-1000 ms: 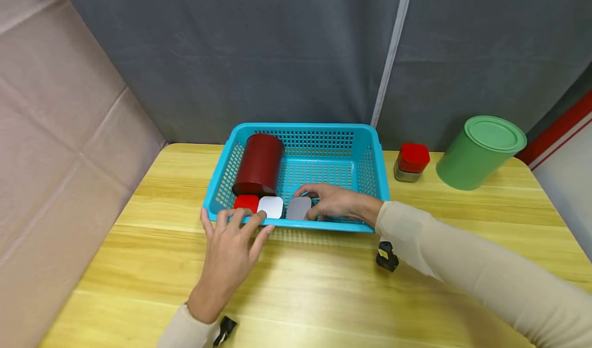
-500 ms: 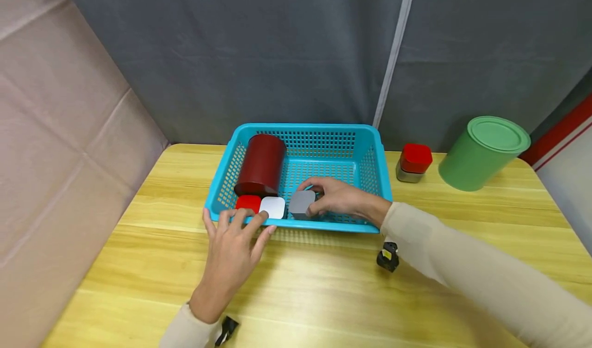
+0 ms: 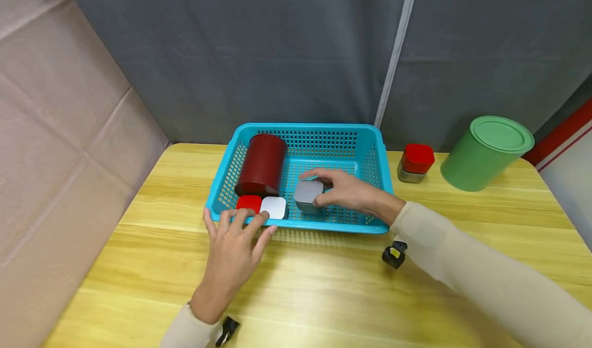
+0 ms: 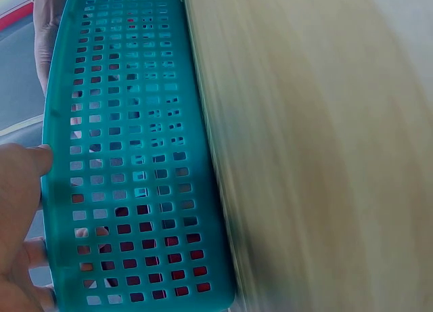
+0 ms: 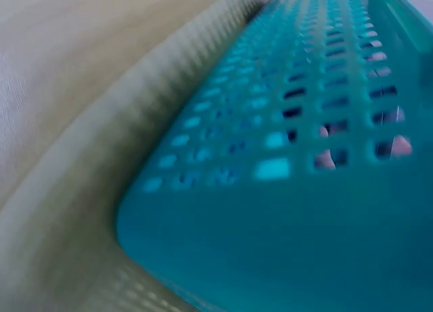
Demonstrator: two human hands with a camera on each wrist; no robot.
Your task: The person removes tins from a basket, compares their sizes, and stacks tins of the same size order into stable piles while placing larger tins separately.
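A turquoise plastic basket stands on the wooden table. My right hand reaches inside and grips a grey container with rounded corners, thumb on the near side and fingers on the far side. My left hand rests at the front rim, fingers spread and reaching over it. Right by those fingertips are a red-topped container and a white-topped container, side by side against the front wall. Behind them lies a dark red cylindrical can on its side. The left wrist view shows the left thumb at the rim.
Right of the basket, a small red-lidded jar stands on the table. Beside it is a large green can with a lid. A grey curtain hangs behind the table, and a pale cloth wall borders the left.
My right hand has shifted the grey container away from the front wall, up and slightly right, showing more of its side. My left hand has stayed at the rim.
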